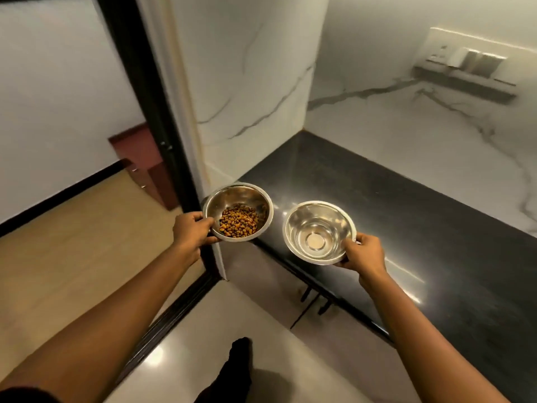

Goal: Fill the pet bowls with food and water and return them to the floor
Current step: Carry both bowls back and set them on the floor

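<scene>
My left hand [191, 231] grips the near-left rim of a steel bowl [247, 196] that holds a small heap of brown kibble [239, 224]. It is held in the air at the left corner of the black counter. My right hand [365, 253] holds a second steel bowl [308, 221] by its right rim, above the counter's front edge. This bowl looks shiny inside and may hold clear water; I cannot tell for sure.
The glossy black counter [406, 228] runs to the right, backed by white marble walls with a switch panel [465, 58]. A black door frame [139, 82] stands at the left, beige floor [72, 257] beyond it. Pale floor tile [232, 309] and my dark-clothed foot [239, 349] lie below.
</scene>
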Action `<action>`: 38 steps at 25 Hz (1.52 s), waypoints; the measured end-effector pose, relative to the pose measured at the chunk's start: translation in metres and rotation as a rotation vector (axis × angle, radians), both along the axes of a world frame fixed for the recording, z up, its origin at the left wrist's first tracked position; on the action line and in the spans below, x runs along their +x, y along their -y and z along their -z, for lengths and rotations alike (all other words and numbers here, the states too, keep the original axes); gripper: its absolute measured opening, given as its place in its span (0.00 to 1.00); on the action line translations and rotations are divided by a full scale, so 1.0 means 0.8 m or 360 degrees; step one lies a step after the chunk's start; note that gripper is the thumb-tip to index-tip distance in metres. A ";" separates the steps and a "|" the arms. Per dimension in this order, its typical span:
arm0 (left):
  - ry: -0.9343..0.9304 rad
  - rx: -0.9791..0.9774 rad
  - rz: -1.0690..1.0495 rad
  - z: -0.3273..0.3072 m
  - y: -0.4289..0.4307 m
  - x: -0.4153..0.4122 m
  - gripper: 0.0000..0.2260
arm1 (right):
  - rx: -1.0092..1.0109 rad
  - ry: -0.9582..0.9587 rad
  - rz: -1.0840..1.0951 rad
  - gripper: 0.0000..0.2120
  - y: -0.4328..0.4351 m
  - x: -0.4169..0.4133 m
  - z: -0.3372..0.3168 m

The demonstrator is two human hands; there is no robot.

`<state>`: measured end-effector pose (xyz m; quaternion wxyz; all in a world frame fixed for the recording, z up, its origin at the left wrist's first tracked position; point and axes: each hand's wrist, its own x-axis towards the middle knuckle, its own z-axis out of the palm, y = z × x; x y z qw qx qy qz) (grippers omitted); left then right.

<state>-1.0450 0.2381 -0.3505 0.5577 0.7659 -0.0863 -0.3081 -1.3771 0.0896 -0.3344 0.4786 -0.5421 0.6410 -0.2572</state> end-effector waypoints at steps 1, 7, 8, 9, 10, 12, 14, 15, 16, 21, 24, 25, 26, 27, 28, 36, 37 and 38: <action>0.0005 0.0014 -0.0096 0.001 -0.035 0.014 0.07 | 0.0008 -0.0004 -0.0088 0.08 -0.010 0.022 0.001; -0.0064 0.0006 -0.0586 0.010 -0.221 0.094 0.05 | 0.0089 0.0015 -0.0521 0.08 -0.093 0.161 0.020; -0.0067 -0.0003 -0.0665 0.012 -0.247 0.108 0.05 | 0.0078 0.0013 -0.0596 0.09 -0.107 0.186 0.023; -0.0071 -0.0004 -0.0727 0.012 -0.272 0.122 0.05 | 0.0088 0.0013 -0.0675 0.09 -0.120 0.212 0.026; -0.0078 -0.0011 -0.0780 0.013 -0.294 0.136 0.06 | 0.0110 0.0020 -0.0741 0.09 -0.133 0.238 0.030; -0.0081 -0.0027 -0.0883 0.016 -0.337 0.171 0.07 | 0.0159 0.0053 -0.0859 0.07 -0.156 0.300 0.037; -0.0078 -0.0026 -0.0971 0.019 -0.376 0.212 0.08 | 0.0164 0.0044 -0.0947 0.06 -0.180 0.365 0.046; -0.0075 -0.0023 -0.1005 0.019 -0.391 0.232 0.08 | 0.0155 0.0036 -0.0980 0.06 -0.190 0.397 0.048; -0.0081 -0.0018 -0.1058 0.022 -0.408 0.252 0.08 | 0.0153 0.0031 -0.1019 0.06 -0.200 0.429 0.051; -0.0119 -0.0051 -0.1218 0.022 -0.461 0.343 0.08 | 0.0225 0.0054 -0.1139 0.04 -0.237 0.575 0.052; -0.0135 -0.0078 -0.1323 0.026 -0.473 0.398 0.07 | 0.0210 0.0084 -0.1241 0.06 -0.241 0.664 0.052; -0.0142 -0.0072 -0.1354 0.027 -0.476 0.416 0.07 | 0.0198 0.0082 -0.1270 0.05 -0.239 0.694 0.055; -0.0146 -0.0071 -0.1388 0.028 -0.479 0.436 0.06 | 0.0174 0.0080 -0.1307 0.05 -0.236 0.727 0.058; -0.0146 -0.0076 -0.1419 0.027 -0.481 0.452 0.06 | 0.0149 0.0078 -0.1343 0.04 -0.233 0.756 0.061; -0.0150 -0.0082 -0.1444 0.024 -0.481 0.468 0.06 | 0.0131 0.0074 -0.1379 0.04 -0.229 0.786 0.064; -0.0204 -0.0124 -0.1698 0.020 -0.487 0.622 0.05 | 0.0158 0.0078 -0.1550 0.09 -0.213 1.019 0.067; -0.0211 -0.0121 -0.1716 0.025 -0.489 0.646 0.05 | 0.0161 0.0077 -0.1549 0.09 -0.213 1.048 0.071; -0.0217 -0.0116 -0.1724 0.030 -0.490 0.671 0.05 | 0.0160 0.0073 -0.1553 0.09 -0.214 1.076 0.075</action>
